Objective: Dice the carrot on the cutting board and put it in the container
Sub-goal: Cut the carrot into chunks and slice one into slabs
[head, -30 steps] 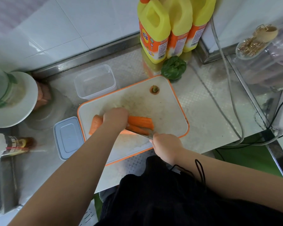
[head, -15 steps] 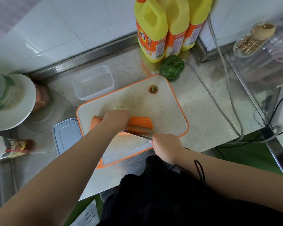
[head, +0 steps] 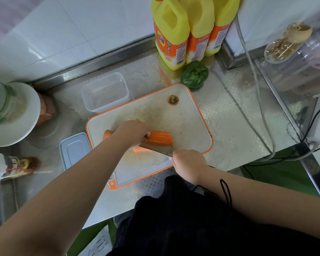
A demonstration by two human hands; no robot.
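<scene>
Over the last second your knife [head: 156, 149] has slid further under your left hand [head: 132, 133], running lengthwise along the carrot [head: 160, 139] on the board [head: 190, 124], and a thin strip [head: 138, 149] now lies on the near side of the blade. So you are still cutting long sticks; no dice exist yet and nothing is in the container [head: 105, 94].

Your left hand presses down on the carrot, fingers curled over it; the blade passes close beneath them, though how close the fingertips sit is hidden from this view. Your right hand [head: 187, 162] is clamped round the handle.

The container stands open just behind the board's far-left corner, its lid [head: 74, 151] beside the board's left edge. A cut-off top [head: 173, 99] sits on the far side of the board. Bottles [head: 174, 34] and a green pepper [head: 194, 74] stand behind, out of the way.
</scene>
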